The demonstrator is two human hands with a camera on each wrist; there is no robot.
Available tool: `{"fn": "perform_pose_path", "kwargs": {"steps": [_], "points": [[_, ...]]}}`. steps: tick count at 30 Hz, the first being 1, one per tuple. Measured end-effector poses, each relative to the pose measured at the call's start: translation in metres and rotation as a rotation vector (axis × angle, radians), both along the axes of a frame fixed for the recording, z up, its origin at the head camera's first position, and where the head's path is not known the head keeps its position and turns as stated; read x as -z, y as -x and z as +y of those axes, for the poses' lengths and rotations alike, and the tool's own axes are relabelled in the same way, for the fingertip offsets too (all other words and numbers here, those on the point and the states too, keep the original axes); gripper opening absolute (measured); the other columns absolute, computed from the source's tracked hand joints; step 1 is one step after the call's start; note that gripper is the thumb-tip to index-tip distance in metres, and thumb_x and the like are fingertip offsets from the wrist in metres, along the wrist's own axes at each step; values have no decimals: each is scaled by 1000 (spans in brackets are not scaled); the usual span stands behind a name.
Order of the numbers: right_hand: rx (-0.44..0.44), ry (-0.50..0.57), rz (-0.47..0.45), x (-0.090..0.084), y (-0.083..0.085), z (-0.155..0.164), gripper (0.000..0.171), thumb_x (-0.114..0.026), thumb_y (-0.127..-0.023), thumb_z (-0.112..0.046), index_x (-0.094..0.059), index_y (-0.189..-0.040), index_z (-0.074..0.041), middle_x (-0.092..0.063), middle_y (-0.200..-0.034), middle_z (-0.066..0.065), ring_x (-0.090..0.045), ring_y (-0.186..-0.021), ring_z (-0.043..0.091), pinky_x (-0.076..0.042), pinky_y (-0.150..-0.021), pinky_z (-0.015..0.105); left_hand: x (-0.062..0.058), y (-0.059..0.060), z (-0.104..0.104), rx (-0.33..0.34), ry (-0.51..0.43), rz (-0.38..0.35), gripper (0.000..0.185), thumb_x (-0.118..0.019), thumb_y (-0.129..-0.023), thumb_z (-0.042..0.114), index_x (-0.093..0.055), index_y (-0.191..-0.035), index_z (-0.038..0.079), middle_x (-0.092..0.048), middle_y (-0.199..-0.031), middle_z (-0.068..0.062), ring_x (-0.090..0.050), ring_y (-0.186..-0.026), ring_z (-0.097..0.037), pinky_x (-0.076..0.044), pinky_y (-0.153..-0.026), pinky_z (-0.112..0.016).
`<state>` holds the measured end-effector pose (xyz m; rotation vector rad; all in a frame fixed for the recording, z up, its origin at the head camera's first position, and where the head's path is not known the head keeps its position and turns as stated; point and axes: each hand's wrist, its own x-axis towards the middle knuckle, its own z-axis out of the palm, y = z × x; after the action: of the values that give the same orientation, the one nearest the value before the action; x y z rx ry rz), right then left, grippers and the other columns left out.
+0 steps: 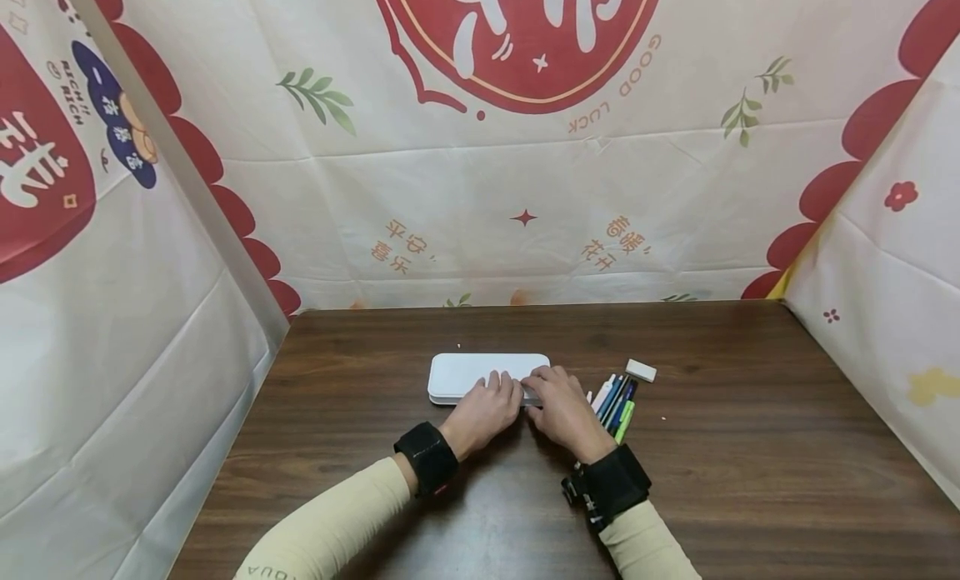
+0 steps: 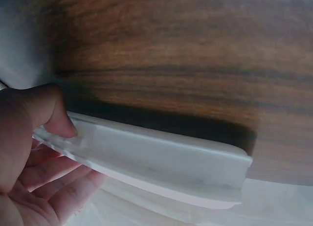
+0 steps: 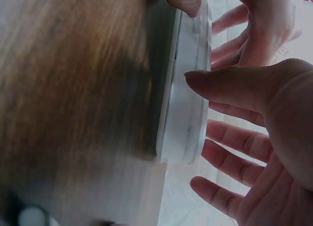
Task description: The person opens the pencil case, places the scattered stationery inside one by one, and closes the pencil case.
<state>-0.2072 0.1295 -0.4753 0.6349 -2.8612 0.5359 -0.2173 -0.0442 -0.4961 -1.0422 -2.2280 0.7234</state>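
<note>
**Both hands on the closed case, pens not yet inside**

The left hand (image 1: 483, 412) and the right hand (image 1: 564, 412) sat side by side at the near edge of the white pencil case (image 1: 480, 373). In the left wrist view the thumb (image 2: 57, 119) pressed on the front rim while the other fingers curled under it. In the right wrist view the thumb (image 3: 230, 84) lay against the side seam (image 3: 188, 113), with the remaining fingers spread loosely behind. So both hands held the case at its seam, neither one wide open nor clenched.

The case lay flat near the middle of the desk (image 1: 750, 447), and its lid looked shut or barely parted; the wrist views were too blurred to settle which. Just to the right of the right hand, a bundle of pens (image 1: 615, 401) lay on the wood, with a white eraser (image 1: 641, 370) just beyond their tips.

By the look of it, the work stood at its start: the case was gripped but not opened, and the pens and eraser were all outside it.
</note>
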Motion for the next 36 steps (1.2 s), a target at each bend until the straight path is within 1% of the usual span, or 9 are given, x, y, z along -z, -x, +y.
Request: {"fn": "perform_pose_path", "kwargs": {"steps": [7, 11, 15, 19, 23, 27, 30, 32, 36], "points": [[5, 18, 37, 0, 2, 2, 36, -80, -82, -14, -70, -115, -4, -64, -116, 13, -56, -110, 32, -44, -95, 54, -5, 1, -1, 27, 1, 8, 30, -49, -99, 17, -64, -124, 7, -69, -115, -8, -67, -100, -21, -57, -78, -29], [10, 33, 68, 0, 4, 2, 36, -81, -82, -14, -70, -115, -6, -65, -115, 12, -56, -108, 32, -45, -91, 54, -5, 3, 0, 37, -23, 44, 32, -44, -99, 14, -65, -122, 7, -70, -112, -8, -68, -97, -21, -57, -76, -29], [7, 53, 124, 2, 8, 3, 32, -81, -81, -14, -71, -111, -7, -66, -112, 10, -57, -104, 31, -46, -85, 53, -5, 5, 1, 43, -54, 76, 33, -40, -99, 13, -66, -119, 7, -70, -108, -7, -68, -93, -20, -57, -74, -30], [-4, 88, 155, 8, 13, 6, 29, -81, -82, -15, -72, -109, -7, -66, -109, 10, -57, -102, 31, -47, -83, 51, -5, 6, 2, 49, -56, 81, 32, -41, -99, 13, -66, -117, 6, -70, -107, -7, -68, -91, -20, -57, -73, -30], [15, 126, 158, 11, 15, 11, 35, -83, -81, -18, -70, -111, -5, -64, -109, 14, -56, -102, 34, -47, -84, 53, -8, 6, 3, 44, -42, 74, 29, -45, -99, 15, -65, -117, 6, -70, -106, -6, -68, -90, -19, -57, -72, -29], [44, 138, 118, 11, 15, 13, 46, -83, -81, -21, -66, -120, -2, -62, -116, 20, -56, -107, 38, -47, -87, 56, -10, 6, 4, 45, -41, 62, 26, -49, -98, 17, -65, -116, 6, -70, -104, -6, -68, -88, -18, -57, -69, -28], [46, 132, 53, 9, 17, 14, 55, -82, -81, -23, -62, -127, 0, -60, -123, 24, -56, -113, 42, -46, -92, 58, -11, 6, 4, 51, -44, 39, 25, -51, -97, 17, -64, -115, 5, -70, -104, -7, -68, -87, -18, -57, -68, -29], [25, 124, 4, 8, 21, 16, 60, -82, -82, -24, -58, -131, 2, -58, -128, 27, -55, -117, 45, -45, -95, 59, -13, 5, 5, 43, -38, 24, 25, -51, -97, 17, -64, -116, 5, -70, -105, -8, -68, -89, -19, -58, -70, -29], [-40, 99, -145, 2, 33, 21, 69, -79, -85, -28, -49, -139, 5, -52, -137, 30, -49, -128, 46, -41, -103, 57, -14, 4, 6, 22, -25, 4, 24, -50, -98, 17, -63, -116, 6, -70, -106, -7, -68, -90, -18, -58, -71, -29]]}}
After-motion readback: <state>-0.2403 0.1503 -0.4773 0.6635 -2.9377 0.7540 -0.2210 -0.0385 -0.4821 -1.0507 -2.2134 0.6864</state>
